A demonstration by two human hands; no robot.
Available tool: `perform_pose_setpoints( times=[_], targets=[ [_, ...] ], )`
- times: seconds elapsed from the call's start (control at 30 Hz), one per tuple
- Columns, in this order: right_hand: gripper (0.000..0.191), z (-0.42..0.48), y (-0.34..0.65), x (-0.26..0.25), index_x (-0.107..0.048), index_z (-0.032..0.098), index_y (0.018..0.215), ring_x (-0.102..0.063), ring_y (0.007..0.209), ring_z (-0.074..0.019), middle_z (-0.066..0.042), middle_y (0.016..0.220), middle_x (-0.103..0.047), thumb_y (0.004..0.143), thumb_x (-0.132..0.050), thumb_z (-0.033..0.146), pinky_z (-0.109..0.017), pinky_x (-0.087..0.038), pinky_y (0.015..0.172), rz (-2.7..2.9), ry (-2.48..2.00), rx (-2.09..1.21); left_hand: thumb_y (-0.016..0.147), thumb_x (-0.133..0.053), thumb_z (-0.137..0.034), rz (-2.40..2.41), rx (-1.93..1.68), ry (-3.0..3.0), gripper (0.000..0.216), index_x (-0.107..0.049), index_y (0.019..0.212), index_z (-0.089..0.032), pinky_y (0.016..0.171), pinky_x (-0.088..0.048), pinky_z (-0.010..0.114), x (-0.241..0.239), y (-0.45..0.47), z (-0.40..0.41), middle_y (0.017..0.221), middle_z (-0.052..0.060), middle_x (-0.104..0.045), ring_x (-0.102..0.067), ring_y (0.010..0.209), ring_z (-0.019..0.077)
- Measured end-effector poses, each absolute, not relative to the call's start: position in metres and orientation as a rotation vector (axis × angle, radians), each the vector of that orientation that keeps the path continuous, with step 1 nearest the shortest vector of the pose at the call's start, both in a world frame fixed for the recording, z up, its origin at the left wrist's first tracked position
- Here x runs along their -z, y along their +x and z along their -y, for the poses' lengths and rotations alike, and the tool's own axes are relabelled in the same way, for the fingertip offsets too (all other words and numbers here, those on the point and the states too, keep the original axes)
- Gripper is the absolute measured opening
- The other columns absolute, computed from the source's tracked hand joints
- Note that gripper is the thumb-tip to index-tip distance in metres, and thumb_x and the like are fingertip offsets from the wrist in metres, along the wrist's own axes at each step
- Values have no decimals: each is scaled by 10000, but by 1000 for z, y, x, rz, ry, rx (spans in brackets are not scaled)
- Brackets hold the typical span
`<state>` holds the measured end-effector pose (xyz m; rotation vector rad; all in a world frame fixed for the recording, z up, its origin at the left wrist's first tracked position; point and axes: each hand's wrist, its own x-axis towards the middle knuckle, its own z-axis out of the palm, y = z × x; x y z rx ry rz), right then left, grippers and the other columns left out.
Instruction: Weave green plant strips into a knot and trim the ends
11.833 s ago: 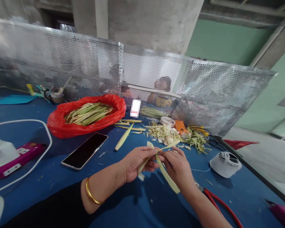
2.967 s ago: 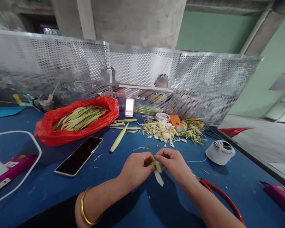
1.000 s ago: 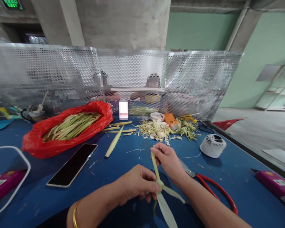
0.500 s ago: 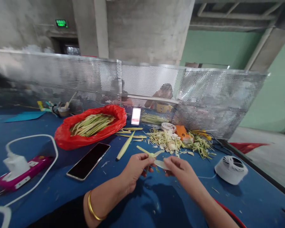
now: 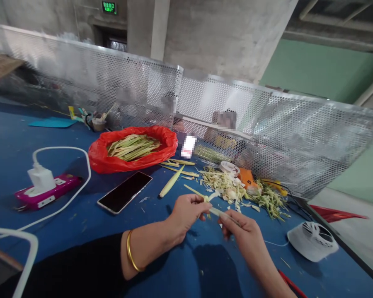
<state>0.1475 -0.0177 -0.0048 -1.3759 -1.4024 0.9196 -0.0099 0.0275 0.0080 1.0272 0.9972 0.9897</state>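
Between my hands is a small knotted piece of pale green plant-leaf strips (image 5: 207,199), with several ends sticking out. My left hand (image 5: 188,213) pinches it at the knot, thumb on top. My right hand (image 5: 240,227) is closed on one flat strip (image 5: 216,212) of the same piece, which runs straight between the two hands. The fingertips hide part of the knot. On the table just beyond lies a long, pale green pointed leaf bundle (image 5: 171,182), with thinner strips behind it.
A red plastic bag (image 5: 99,161) holds many leaf strips. A phone (image 5: 124,192) and a magenta power strip (image 5: 70,184) lie left. Leaf scraps (image 5: 220,184), a tape roll (image 5: 229,168) and a white thread cone (image 5: 311,248) are right. A perforated metal screen (image 5: 211,95) stands behind; people sit beyond.
The view has tilted and swung left, so the scene sits further right. My right hand has moved a little away from my left, and the strip between them now looks narrower.
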Motion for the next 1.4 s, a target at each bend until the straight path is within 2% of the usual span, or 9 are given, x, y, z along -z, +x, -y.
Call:
perform_pose_setpoints(
  times=[0.13, 0.2, 0.27, 0.43, 0.73, 0.87, 1.07, 1.23, 1.4],
  targets=[
    [409, 17, 139, 10, -656, 159, 699, -486, 477, -101, 13, 561, -561, 654, -732, 559, -225, -371, 493, 1033, -1302, -1150, 678, -710, -269, -936, -944, 969, 166, -665, 757, -131, 417, -276, 175, -14, -14, -27, 681, 23, -665, -551, 517, 77],
    [455, 18, 133, 13, -665, 151, 732, -480, 476, -93, 11, 585, -565, 614, -755, 581, -219, -362, 483, 879, -1271, -1271, 674, -714, -255, -903, -933, 974, 181, -674, 801, -132, 393, -228, 168, -17, -15, -27, 665, 19, -660, -540, 511, 70],
    [471, 19, 127, 16, -677, 137, 724, -490, 502, -98, -5, 601, -579, 618, -751, 589, -222, -367, 503, 881, -1258, -1351, 651, -728, -230, -875, -935, 965, 193, -672, 807, -131, 395, -242, 164, -17, -15, -26, 637, 12, -648, -530, 503, 67],
    [375, 21, 117, 22, -688, 142, 637, -488, 635, -132, -10, 625, -592, 668, -741, 511, -243, -383, 628, 1226, -1288, -1121, 571, -756, -190, -758, -947, 910, 255, -641, 790, -130, 499, -423, 220, -6, -9, -25, 675, 31, -668, -589, 565, 126],
    [301, 25, 118, 17, -685, 153, 639, -532, 741, -194, -37, 700, -632, 743, -675, 435, -281, -384, 707, 1311, -1237, -1123, 679, -675, -199, -881, -876, 1041, 78, -650, 660, -127, 383, -293, 195, -15, -10, -19, 508, -6, -603, -437, 381, 61],
    [292, 30, 115, 7, -655, 167, 584, -509, 702, -174, -17, 647, -594, 742, -665, 412, -256, -378, 684, 1345, -1258, -1131, 680, -685, -199, -964, -940, 1074, 80, -671, 701, -123, 374, -251, 187, -14, -11, -21, 636, 32, -686, -470, 419, 60],
    [289, 35, 113, 1, -648, 175, 547, -528, 688, -170, -16, 618, -596, 750, -653, 381, -255, -397, 701, 1402, -1247, -1188, 693, -700, -201, -1013, -982, 1037, 305, -660, 982, -115, 393, -272, 183, -14, -12, -24, 712, 58, -723, -610, 585, 124],
    [367, 31, 113, 9, -656, 164, 622, -530, 669, -166, -27, 646, -615, 785, -619, 491, -266, -398, 680, 1362, -1226, -1193, 720, -674, -202, -942, -938, 1032, 115, -697, 798, -121, 475, -393, 197, -14, -11, -22, 715, 54, -723, -628, 626, 138],
    [447, 25, 116, 16, -568, 172, 518, -460, 593, -143, -3, 545, -524, 799, -592, 519, -254, -355, 613, 1436, -1264, -1032, 683, -697, -142, -967, -942, 989, 169, -711, 850, -119, 580, -455, 216, -12, -8, -19, 703, 34, -724, -629, 634, 136]
  ],
)
